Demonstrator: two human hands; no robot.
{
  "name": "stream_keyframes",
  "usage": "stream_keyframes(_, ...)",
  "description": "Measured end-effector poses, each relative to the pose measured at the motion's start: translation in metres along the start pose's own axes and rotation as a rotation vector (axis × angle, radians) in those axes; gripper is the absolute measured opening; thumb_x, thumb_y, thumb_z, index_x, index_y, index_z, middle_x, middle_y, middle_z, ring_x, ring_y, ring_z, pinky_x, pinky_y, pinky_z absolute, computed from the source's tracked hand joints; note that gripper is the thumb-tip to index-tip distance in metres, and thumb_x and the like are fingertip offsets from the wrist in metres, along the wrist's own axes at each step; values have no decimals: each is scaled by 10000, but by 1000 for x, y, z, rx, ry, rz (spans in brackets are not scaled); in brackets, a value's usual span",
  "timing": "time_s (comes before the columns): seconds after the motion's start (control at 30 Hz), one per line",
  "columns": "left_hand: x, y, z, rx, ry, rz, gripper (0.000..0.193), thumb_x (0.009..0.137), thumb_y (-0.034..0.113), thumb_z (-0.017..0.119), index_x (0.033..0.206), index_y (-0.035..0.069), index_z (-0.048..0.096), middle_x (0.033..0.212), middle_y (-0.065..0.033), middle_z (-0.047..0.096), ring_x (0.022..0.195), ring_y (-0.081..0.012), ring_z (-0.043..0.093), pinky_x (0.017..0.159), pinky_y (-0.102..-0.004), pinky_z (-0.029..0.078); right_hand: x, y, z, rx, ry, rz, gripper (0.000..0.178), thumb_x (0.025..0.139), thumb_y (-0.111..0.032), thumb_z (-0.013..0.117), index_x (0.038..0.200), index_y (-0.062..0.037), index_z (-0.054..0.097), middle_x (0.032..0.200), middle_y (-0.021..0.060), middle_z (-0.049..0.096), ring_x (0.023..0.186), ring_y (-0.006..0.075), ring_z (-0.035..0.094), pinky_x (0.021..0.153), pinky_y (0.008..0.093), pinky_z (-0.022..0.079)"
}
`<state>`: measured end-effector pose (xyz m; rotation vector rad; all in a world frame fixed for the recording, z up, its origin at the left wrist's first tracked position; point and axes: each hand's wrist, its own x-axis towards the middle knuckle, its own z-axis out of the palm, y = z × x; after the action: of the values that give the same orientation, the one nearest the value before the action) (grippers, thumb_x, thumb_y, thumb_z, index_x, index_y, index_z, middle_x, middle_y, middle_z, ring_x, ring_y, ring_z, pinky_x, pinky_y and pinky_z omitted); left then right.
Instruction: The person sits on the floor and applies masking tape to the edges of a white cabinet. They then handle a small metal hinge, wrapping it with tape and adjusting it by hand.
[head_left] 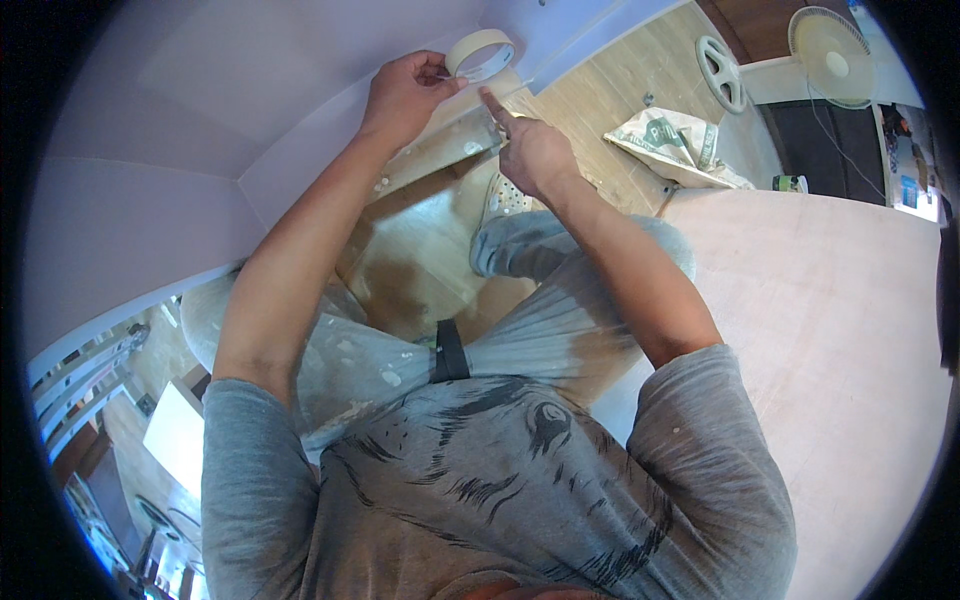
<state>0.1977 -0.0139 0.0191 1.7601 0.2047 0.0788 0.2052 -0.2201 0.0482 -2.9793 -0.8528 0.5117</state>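
The cream ring-shaped roll of masking tape (470,40) is at 12 o'clock, near the upper rim of the view, beside the lilac-grey smooth wall (200,110). It is seen at a slant, as an oval whose long axis runs roughly from 8 to 2 o'clock; the round hole faces up towards the camera, and a pale inner core shows.

The left hand (405,95), between 11 and 12 o'clock, grips the roll at its near left edge, thumb and fingers drawn narrow. The right hand (538,155), between 12 and 1 o'clock, has 1 index finger stretched towards 11 o'clock, its tip just below the roll; the other fingers are curled, and whether they hold anything I cannot tell.

Below the hands is a white-spotted wooden board (440,155), slanting from 8 to 2 o'clock. A pale flat panel (820,350) fills 3 o'clock. Light wood-look plank flooring (610,85) spreads past the right hand. On it, between 1 and 2 o'clock, lies a crumpled white-and-green sack (665,145), with a white spoked ring (722,75) beyond. A cream round fan (830,57) stands near 2 o'clock.
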Motion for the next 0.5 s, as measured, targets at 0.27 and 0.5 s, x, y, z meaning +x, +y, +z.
stream_keyframes(0.27,-2,-4,-1,-11,-28,-26,317,853,167,790,1106,-3,701,977,-70,741,897,-137,689,826,-285,545,-11,-28,-8,-72,-113,-113,887,828,-104,592,1602,-310,210,975,182,715,902,351,715,779,473,583)
stream_keyframes(0.5,-3,2,-4,-25,-40,-84,317,871,184,781,1106,-10,691,988,-75,738,873,-133,678,818,-281,534,-11,-30,9,49,-18,-241,857,817,-96,587,1581,-326,274,963,190,717,860,360,711,755,467,583)
